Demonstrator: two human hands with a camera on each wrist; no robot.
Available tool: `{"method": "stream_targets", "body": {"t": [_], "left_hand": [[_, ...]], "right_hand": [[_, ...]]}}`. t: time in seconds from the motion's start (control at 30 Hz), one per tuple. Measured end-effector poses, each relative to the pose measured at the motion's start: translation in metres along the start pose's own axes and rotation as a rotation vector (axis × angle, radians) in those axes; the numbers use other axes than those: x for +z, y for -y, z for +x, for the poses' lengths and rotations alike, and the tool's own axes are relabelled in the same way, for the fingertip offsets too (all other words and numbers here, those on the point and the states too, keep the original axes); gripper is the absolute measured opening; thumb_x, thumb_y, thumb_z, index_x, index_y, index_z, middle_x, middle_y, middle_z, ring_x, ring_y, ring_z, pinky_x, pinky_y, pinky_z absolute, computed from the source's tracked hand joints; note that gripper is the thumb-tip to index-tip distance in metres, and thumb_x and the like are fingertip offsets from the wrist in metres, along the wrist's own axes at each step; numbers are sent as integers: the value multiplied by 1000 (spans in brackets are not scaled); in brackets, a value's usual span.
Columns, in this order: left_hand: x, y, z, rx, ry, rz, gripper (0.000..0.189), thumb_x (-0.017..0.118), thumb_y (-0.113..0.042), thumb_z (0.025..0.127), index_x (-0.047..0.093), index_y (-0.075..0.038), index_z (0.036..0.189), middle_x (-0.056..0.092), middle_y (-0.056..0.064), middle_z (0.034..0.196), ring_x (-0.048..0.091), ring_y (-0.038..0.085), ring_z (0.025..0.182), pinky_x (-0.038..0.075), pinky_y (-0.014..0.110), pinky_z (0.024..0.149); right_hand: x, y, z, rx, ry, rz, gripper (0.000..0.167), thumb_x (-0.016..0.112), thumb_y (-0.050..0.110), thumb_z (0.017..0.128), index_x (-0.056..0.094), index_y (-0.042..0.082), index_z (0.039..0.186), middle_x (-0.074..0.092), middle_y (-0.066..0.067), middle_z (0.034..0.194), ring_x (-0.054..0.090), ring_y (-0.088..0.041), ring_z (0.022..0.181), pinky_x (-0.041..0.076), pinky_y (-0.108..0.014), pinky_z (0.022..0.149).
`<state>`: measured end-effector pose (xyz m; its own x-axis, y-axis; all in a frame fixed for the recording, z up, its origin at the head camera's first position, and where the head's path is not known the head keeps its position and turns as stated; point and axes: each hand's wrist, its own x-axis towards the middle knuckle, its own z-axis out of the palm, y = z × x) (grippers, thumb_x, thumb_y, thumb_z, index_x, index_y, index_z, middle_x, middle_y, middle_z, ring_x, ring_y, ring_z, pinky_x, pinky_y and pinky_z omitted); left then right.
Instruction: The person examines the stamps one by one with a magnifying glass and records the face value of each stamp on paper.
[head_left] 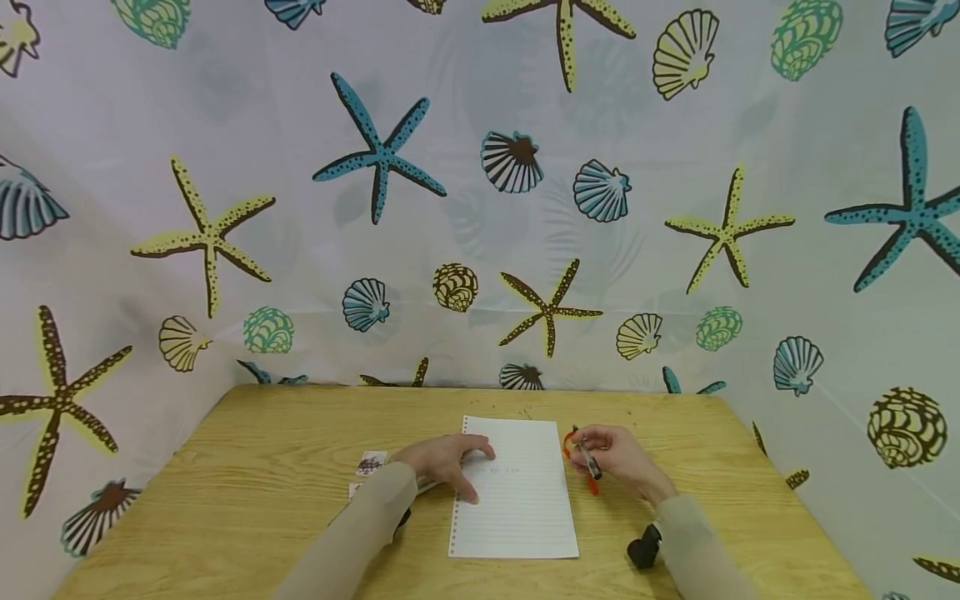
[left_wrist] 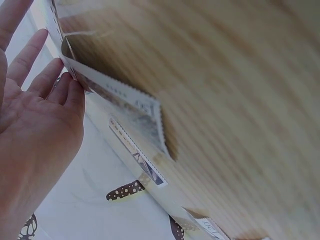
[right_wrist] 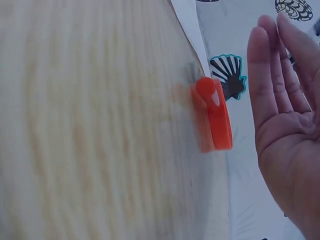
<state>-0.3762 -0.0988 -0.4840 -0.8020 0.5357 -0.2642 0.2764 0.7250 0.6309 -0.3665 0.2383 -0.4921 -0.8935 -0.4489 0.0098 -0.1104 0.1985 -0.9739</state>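
A sheet of lined notebook paper (head_left: 517, 517) lies on the table, with a short row of small handwritten figures on it. My left hand (head_left: 444, 462) rests on its left edge with fingers and thumb spread. Beside that hand are several postage stamps (head_left: 371, 462); in the left wrist view one stamp (left_wrist: 120, 97) stands slightly curled near the fingertips (left_wrist: 75, 92). To the right of the sheet my right hand (head_left: 611, 457) holds a dark pen (head_left: 591, 460) above the table. Below it lies an orange object (right_wrist: 218, 120), a loop with a handle, partly hidden in the head view.
The wooden table (head_left: 270, 475) reaches back to a white curtain (head_left: 450, 233) printed with starfish and shells, which also hangs along both sides. More stamps (left_wrist: 137, 152) lie flat farther along the table. A black wrist device (head_left: 645, 547) sits at the right sleeve.
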Motion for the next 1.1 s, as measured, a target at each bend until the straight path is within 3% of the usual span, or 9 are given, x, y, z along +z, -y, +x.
{"method": "stream_targets", "body": {"t": [0.2,0.43,0.57,0.73,0.97,1.1], "left_hand": [[-1,0,2,7,1,8,64,91,-26,68,61,-29,124,32,2,160,23,30,149,24,52,119],[-1,1,3,-1,-3,12,63,91,-28,68,61,-30,124,32,2,159,24,29,149,24,51,119],[0,1,3,-7,-5,21,63,91,-28,68,61,-31,123,33,1,159,24,29,149,24,51,119],[1,1,3,-8,-6,19,62,90,-28,68,61,-31,123,34,1,159,24,29,149,24,51,119],[1,0,2,2,0,3,62,90,-25,70,61,-28,124,33,3,159,24,30,149,25,51,118],[1,0,2,-2,-5,1,62,90,-25,69,61,-28,124,33,3,159,24,30,149,24,52,118]], "right_hand": [[6,5,0,-17,-17,0,33,68,23,93,59,-6,107,65,-9,86,60,-17,72,56,-34,67],[14,5,6,8,-12,26,35,62,27,97,56,-7,97,54,-1,71,46,-15,57,39,-26,49],[20,6,10,21,-18,30,41,50,36,103,50,-2,87,43,1,63,38,-16,55,40,-28,53],[26,6,15,27,-22,99,49,39,44,105,47,-3,92,35,1,62,32,-15,54,43,-29,59],[32,6,20,84,-42,145,36,51,33,102,53,-1,114,50,-1,64,47,-13,56,50,-28,60],[34,6,23,89,-1,190,36,44,28,105,53,-4,118,65,-3,75,62,-13,65,58,-31,68]]}}
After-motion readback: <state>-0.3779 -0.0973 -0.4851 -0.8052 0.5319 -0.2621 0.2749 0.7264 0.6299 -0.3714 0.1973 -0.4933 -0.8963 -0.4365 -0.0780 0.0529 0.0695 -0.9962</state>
